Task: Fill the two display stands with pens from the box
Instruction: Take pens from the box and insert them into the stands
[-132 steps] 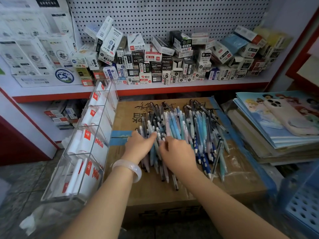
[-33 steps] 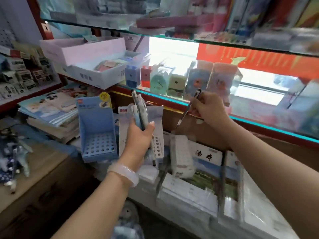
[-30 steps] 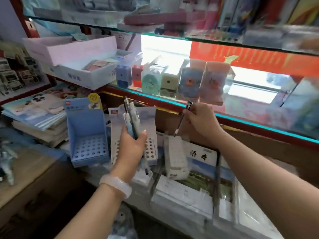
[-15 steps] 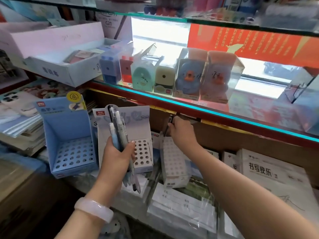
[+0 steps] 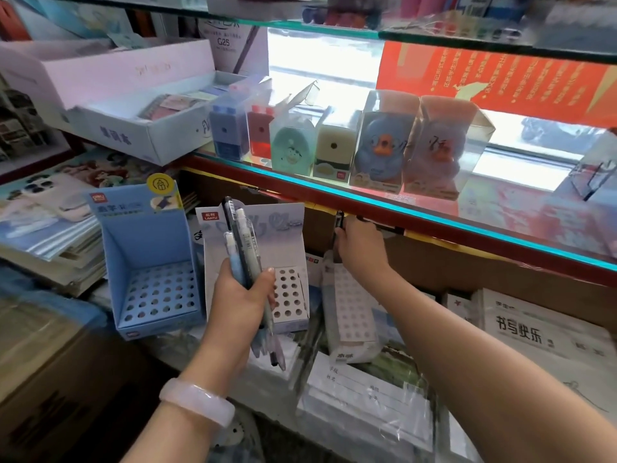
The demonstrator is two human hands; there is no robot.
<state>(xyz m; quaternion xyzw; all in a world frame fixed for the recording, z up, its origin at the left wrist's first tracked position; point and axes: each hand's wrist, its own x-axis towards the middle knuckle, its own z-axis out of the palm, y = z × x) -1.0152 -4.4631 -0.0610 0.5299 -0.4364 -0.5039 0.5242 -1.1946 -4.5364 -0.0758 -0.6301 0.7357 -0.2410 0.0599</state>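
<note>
Head view: left hand grips upright pen bundle just before white perforated cardboard stand; right hand pinches dark pen vertical, farther right.

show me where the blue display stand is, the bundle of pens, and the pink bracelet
blue display stand (image 5: 157, 292): head view, on its perforated floor.
bundle of pens (image 5: 241, 242): head view, on the barrels above the left hand's grip.
pink bracelet (image 5: 197, 401): head view, on the band at the left wrist.
</note>
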